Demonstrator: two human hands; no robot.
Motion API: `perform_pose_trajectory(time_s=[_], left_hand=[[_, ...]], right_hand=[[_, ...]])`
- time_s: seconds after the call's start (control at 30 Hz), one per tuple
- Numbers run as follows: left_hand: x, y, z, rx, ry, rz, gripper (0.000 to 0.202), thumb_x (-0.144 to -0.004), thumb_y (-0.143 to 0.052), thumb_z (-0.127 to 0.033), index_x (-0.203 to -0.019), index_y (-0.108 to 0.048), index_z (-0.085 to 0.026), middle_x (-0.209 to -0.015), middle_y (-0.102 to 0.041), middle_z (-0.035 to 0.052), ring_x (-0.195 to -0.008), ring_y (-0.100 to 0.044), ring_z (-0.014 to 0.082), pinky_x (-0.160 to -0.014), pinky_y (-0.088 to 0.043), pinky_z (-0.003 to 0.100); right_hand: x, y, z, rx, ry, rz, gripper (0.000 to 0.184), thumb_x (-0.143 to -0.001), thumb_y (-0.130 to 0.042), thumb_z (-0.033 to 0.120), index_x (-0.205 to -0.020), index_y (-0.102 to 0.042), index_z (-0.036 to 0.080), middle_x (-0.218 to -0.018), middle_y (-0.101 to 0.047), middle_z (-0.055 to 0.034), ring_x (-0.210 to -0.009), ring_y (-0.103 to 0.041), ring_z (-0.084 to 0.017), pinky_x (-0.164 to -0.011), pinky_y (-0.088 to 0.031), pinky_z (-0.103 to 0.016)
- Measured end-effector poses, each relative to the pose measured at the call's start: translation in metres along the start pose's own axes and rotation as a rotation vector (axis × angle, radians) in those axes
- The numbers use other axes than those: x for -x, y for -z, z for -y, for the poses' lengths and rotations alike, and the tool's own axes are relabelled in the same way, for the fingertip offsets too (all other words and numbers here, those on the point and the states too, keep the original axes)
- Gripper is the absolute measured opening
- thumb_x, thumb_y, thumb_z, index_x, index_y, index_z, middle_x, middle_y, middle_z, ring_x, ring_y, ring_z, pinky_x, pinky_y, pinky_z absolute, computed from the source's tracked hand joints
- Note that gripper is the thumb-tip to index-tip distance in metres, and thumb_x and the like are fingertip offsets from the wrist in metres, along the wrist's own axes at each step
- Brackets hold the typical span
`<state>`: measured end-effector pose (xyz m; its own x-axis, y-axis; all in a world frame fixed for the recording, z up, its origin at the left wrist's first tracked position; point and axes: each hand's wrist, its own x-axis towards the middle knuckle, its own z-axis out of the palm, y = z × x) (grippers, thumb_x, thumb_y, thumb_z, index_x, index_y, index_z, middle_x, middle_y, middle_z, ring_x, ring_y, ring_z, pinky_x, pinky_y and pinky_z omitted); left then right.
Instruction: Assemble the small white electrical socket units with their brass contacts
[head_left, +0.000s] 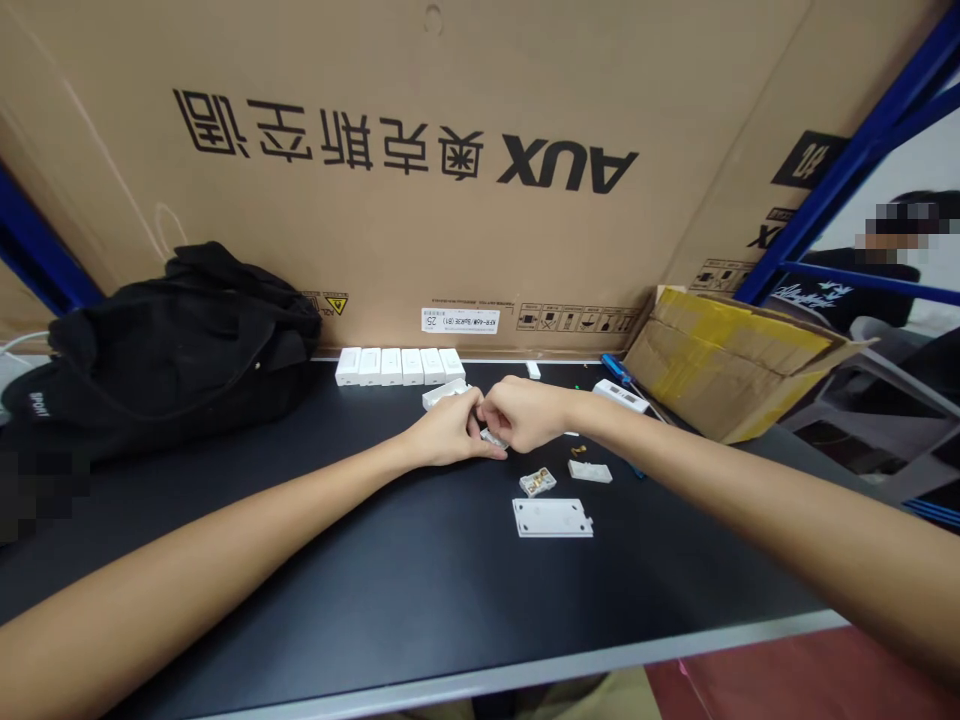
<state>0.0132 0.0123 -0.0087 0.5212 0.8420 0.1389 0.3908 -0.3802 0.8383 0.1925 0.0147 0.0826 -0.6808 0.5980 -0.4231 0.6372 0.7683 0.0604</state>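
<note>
My left hand (pixel 450 428) and my right hand (pixel 526 414) meet above the black tabletop, their fingers pinched around a small white plastic part (pixel 493 438) that is mostly hidden. Just beyond them lies a white plastic housing (pixel 445 394). Nearer me are a white base with brass contacts (pixel 538 482), a small white plastic piece (pixel 589 471), tiny brass parts (pixel 578 451) and a flat white cover plate (pixel 552 517). A white module (pixel 620 397) and a blue-handled screwdriver (pixel 615 367) lie beyond my right hand.
Several white boxed units (pixel 400 366) stand in a row at the back of the black table (pixel 420 590). A black bag (pixel 172 350) lies at the left, and flattened cardboard (pixel 727 365) leans at the right. A person in a dark shirt (pixel 840 295) is beyond the blue shelf frame (pixel 847 160).
</note>
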Motion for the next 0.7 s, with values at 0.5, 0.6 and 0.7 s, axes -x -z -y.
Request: perform_pose_trajectory(time_s=[0.5,0.6,0.7], left_hand=[[0.001,0.004,0.005,0.107,-0.040,0.086,0.044,-0.078,-0.091,-0.033,-0.098,-0.054,-0.022,-0.084,-0.073,-0.0016,-0.077,-0.076,0.0174,-0.072,-0.060,0.030],[0.001,0.005,0.006,0.107,-0.047,0.080,0.040,-0.079,-0.089,-0.030,-0.099,-0.056,-0.021,-0.086,-0.074,-0.0007,-0.077,-0.076,0.0165,-0.073,-0.060,0.030],[0.002,0.005,0.006,0.112,-0.056,0.078,0.035,-0.080,-0.085,-0.025,-0.099,-0.056,-0.021,-0.090,-0.075,0.0008,-0.077,-0.076,0.0155,-0.072,-0.059,0.028]], right_hand=[[0.004,-0.004,-0.011,-0.089,-0.025,-0.038,0.028,-0.105,-0.072,0.042,-0.112,-0.074,0.015,-0.106,-0.076,-0.0045,-0.089,-0.073,-0.018,-0.079,-0.064,-0.036],[0.004,-0.005,-0.013,-0.099,-0.018,-0.045,0.027,-0.105,-0.071,0.042,-0.108,-0.074,0.015,-0.102,-0.076,-0.0034,-0.085,-0.072,-0.017,-0.078,-0.063,-0.035],[0.003,-0.006,-0.014,-0.095,-0.016,-0.058,0.026,-0.105,-0.072,0.041,-0.104,-0.073,0.015,-0.097,-0.074,-0.0020,-0.082,-0.071,-0.016,-0.078,-0.062,-0.035]])
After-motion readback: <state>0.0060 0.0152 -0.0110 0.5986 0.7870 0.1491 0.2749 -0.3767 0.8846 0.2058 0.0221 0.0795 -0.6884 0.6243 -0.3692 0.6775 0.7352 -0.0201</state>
